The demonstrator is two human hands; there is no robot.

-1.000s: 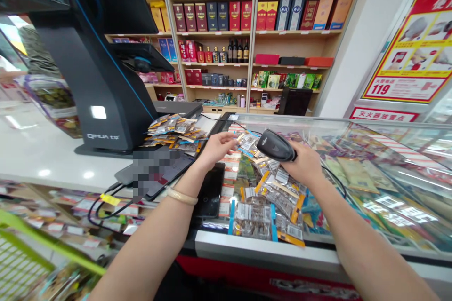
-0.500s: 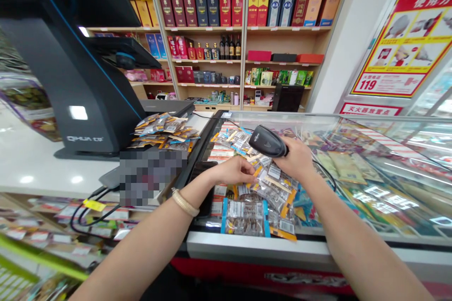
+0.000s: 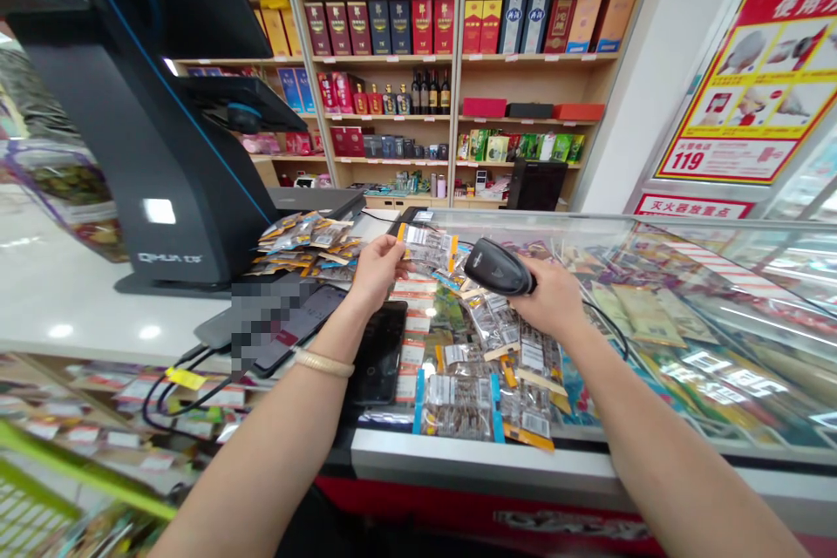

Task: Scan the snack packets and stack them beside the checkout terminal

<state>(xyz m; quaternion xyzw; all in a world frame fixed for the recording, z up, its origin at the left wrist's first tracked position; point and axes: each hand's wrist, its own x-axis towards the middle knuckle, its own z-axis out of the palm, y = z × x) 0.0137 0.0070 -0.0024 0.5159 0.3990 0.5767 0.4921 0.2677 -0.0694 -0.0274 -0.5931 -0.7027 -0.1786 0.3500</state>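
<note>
My left hand (image 3: 380,272) pinches the left edge of a small clear snack packet (image 3: 428,248) with orange ends and a barcode label, lifted near the far end of the loose packets. In my right hand (image 3: 550,300) is a black barcode scanner (image 3: 500,267), its head pointing left toward that packet. Below the scanner, several similar packets (image 3: 493,323) lie spread over the glass freezer top. One packet with blue ends (image 3: 458,405) rests flat at the front edge. A heaped pile of packets (image 3: 307,244) sits left of my left hand, beside the register stand.
A register with a dark stand (image 3: 176,157) rises at the left. Phones lie nearby, a black one (image 3: 379,357) on the freezer edge and another (image 3: 301,327) on the counter. The scanner cable (image 3: 611,327) curves behind my right wrist. Shelves of boxes (image 3: 458,57) stand behind.
My left hand has moved left and away from the loose packets, carrying one orange-ended packet up beside the scanner's head. My right hand keeps the scanner almost in place.
</note>
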